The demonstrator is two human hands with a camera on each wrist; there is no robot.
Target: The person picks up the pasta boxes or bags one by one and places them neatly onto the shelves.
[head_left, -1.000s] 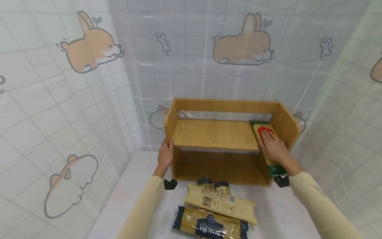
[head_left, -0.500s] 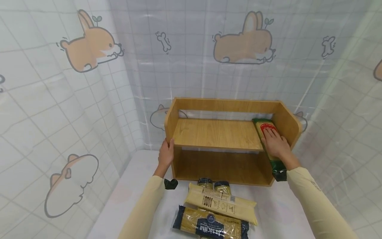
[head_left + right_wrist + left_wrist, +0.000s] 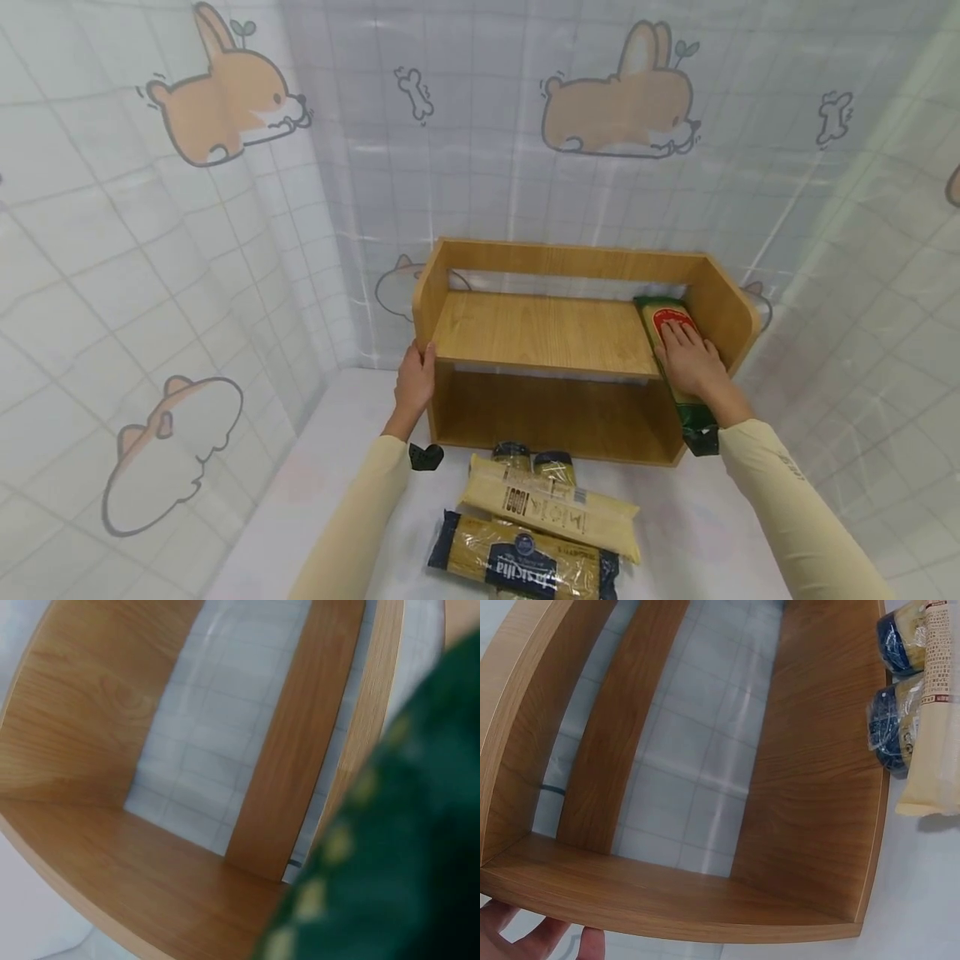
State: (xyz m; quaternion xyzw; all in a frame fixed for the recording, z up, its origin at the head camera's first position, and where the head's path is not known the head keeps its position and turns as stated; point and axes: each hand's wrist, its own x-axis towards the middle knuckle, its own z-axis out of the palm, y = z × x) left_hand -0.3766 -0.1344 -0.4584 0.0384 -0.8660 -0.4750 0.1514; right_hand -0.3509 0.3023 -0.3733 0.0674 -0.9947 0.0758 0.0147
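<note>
A two-tier wooden shelf (image 3: 540, 329) stands at the back of the table. My left hand (image 3: 415, 377) grips the front edge of its left side panel; in the left wrist view those fingers (image 3: 549, 937) lie along the panel's outer face. On the upper tier, at the right end, lies a pasta packet (image 3: 660, 310) with green ends and a red label. My right hand (image 3: 692, 360) rests on top of it with extended fingers, covering its middle. The packet's near end juts over the tier's front edge. Its green end (image 3: 405, 825) fills much of the right wrist view, blurred.
Before the shelf lie a cream packet (image 3: 551, 504) and a spaghetti packet (image 3: 525, 560) with dark blue ends. Two dark-ended packs (image 3: 512, 454) sit behind them, near the lower tier. A patterned curtain (image 3: 480, 167) hangs behind and at both sides.
My right hand has slid the green-ended pasta packet rightward, closer to the right side panel; it has lain still since half a second ago. My left hand keeps its grip on the shelf.
</note>
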